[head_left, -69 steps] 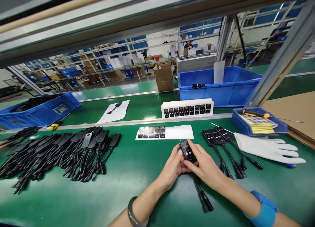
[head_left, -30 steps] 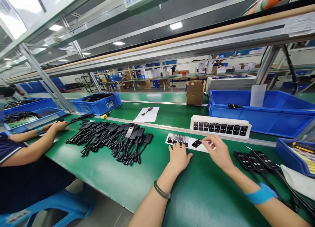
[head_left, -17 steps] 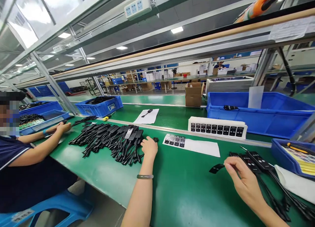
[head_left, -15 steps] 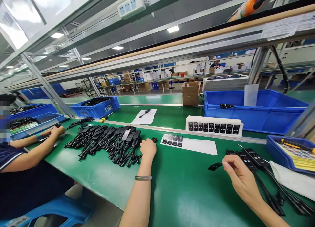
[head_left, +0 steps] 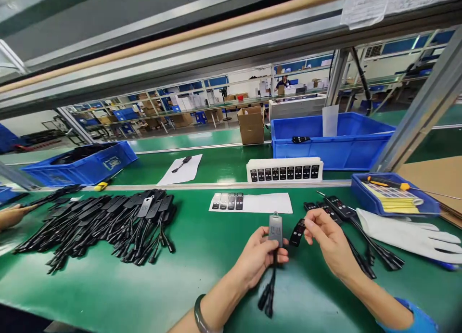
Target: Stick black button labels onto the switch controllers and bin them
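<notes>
My left hand point(head_left: 258, 256) is closed round a small black controller box point(head_left: 275, 228) with short cables and plugs point(head_left: 269, 294) hanging below it. Between the thumb and fingers of my right hand point(head_left: 330, 241) is a black label point(head_left: 297, 232) with small light marks, held just right of the box and apart from it. Behind both hands lies a white backing strip point(head_left: 267, 203) with several black labels on its left end. Past my right hand, labelled controllers with cables point(head_left: 341, 208) lie in a small group. To the left is a large heap of cabled controllers point(head_left: 104, 217).
A stack of label sheets point(head_left: 285, 170) leans at the back ledge, before a large blue bin point(head_left: 332, 147). On the right are a blue tray point(head_left: 397, 196) with a screwdriver and a white glove point(head_left: 407, 239). A co-worker's hand point(head_left: 14, 216) shows at far left.
My left hand has come from the heap to the middle with a controller in it. My right hand has brought the label beside it. The view has turned right and down.
</notes>
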Demonstrator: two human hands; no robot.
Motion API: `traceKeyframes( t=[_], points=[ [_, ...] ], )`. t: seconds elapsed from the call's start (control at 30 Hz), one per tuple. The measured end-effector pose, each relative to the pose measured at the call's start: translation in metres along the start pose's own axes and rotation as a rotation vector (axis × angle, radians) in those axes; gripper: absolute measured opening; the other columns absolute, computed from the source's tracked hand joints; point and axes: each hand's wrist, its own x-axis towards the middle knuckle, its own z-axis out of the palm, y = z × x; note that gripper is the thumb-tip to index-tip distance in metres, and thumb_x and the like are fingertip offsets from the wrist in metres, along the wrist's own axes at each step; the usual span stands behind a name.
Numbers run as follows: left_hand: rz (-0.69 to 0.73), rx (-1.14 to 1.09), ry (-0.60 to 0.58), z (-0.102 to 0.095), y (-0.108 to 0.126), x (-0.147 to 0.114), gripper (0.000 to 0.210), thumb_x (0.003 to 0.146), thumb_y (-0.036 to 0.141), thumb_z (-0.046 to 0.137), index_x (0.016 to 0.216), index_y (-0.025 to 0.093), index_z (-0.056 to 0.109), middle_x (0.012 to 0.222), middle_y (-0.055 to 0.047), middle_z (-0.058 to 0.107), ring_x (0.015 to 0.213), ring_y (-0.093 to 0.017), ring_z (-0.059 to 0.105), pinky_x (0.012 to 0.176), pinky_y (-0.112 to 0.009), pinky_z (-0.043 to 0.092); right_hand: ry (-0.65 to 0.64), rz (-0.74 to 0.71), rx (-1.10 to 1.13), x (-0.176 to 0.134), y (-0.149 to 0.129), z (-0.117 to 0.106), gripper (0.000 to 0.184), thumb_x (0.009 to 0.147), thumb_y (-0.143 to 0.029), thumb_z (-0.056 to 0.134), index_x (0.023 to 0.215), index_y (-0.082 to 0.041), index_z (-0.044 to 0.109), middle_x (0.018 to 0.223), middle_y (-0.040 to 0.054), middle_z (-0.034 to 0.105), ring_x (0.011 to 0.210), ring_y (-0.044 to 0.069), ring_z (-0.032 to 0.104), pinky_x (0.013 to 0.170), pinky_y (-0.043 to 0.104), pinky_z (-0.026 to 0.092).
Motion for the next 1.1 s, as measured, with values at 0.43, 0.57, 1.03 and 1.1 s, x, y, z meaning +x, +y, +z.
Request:
traceKeyframes(
  t=[0.43,0.57,1.03,1.1],
  points=[
    [-0.099,-0.256,-0.254,0.012,-0.006,-0.015,0.061,0.066,0.021,0.076,0.116,0.017,0.041,0.100,-0.013,0.066,0.086,-0.025,0.068,0.080,-0.038,0.052,-0.115,0.139,-0.064,-0.009,-0.009,0.005,0.021,0.083,-0.040,0.062,0.080,-0.019,0.058,0.069,-0.0002,0.055,0.061,0.015,0.053,0.052,0.023,0.045],
    [-0.103,-0.261,-0.267,0.012,-0.005,-0.015,0.060,0.067,0.020,0.075,0.116,0.017,0.041,0.101,-0.013,0.066,0.087,-0.025,0.068,0.081,-0.038,0.052,-0.112,0.171,-0.053,-0.009,-0.011,0.006,0.024,0.082,-0.043,0.062,0.080,-0.020,0.058,0.068,0.0001,0.055,0.061,0.015,0.054,0.050,0.023,0.047],
    [-0.087,-0.243,-0.288,0.014,-0.002,-0.018,0.056,0.071,0.025,0.075,0.116,0.017,0.041,0.100,-0.014,0.066,0.090,-0.028,0.067,0.083,-0.042,0.049,-0.091,0.154,-0.028,-0.008,-0.020,0.003,0.020,0.082,-0.036,0.064,0.077,-0.018,0.057,0.065,-0.0003,0.055,0.059,0.013,0.053,0.050,0.020,0.046],
    [-0.086,-0.238,-0.290,0.014,-0.001,-0.018,0.057,0.071,0.025,0.075,0.116,0.017,0.041,0.103,-0.015,0.065,0.090,-0.028,0.067,0.084,-0.043,0.049,-0.098,0.137,-0.025,-0.007,-0.022,0.002,0.019,0.083,-0.035,0.064,0.077,-0.018,0.057,0.065,-0.0008,0.056,0.059,0.012,0.052,0.051,0.020,0.045]
  ],
)
